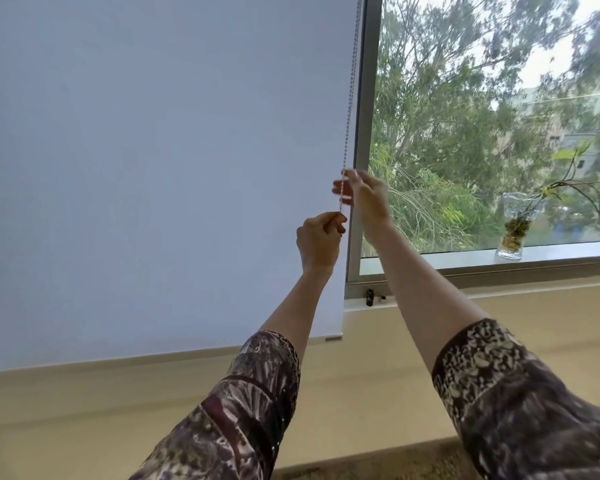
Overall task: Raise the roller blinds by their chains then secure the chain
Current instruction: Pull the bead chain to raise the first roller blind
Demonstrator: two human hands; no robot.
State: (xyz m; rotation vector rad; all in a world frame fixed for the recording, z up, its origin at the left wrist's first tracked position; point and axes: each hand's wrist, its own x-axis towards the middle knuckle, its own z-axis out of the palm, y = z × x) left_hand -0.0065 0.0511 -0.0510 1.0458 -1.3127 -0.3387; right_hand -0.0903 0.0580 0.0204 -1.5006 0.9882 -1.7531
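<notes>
Two hands are up on the bead chain [350, 98], which hangs along the right edge of the white roller blind [153, 168]. The left hand [321, 242] sits lower, fingers curled and pinched shut round the chain. The right hand [364, 199] is just above it, blurred, fingertips nipping the chain with the other fingers loosely spread. The blind's bottom bar [153, 356] hangs just below the window sill [551, 252]. At the sill's right end stands a glass vase [515, 226] with a leafy cutting. A small black chain clip [370, 296] sits at the frame's lower corner.
</notes>
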